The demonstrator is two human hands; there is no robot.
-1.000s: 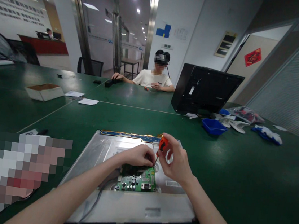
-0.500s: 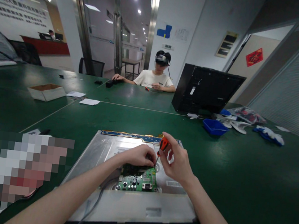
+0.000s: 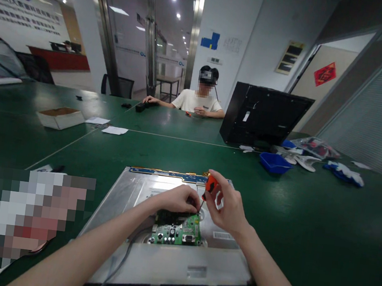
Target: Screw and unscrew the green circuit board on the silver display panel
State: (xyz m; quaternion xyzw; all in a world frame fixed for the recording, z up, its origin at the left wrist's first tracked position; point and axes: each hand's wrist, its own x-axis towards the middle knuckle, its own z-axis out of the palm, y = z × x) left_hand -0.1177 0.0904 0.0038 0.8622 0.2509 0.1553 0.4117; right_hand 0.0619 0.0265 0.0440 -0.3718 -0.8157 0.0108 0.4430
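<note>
A metal-backed display panel lies flat in front of me, with a green circuit board on its middle and a blue strip board along its far edge. My right hand grips the orange-and-black handle of a short screwdriver. Its shaft points down to the board's far right corner. Beside that tip, my left hand has its fingers pinched together; whatever they hold, if anything, is hidden. A grey cable runs from the board's left side toward me.
Across the green table sits a person wearing a headset. A black monitor stands at the back right, near a blue tray and gloves. An open box and papers lie at the left. A blurred-out object is at near left.
The screwdriver handle has turned a little in my right hand. My left hand stays in place at the board's corner.
</note>
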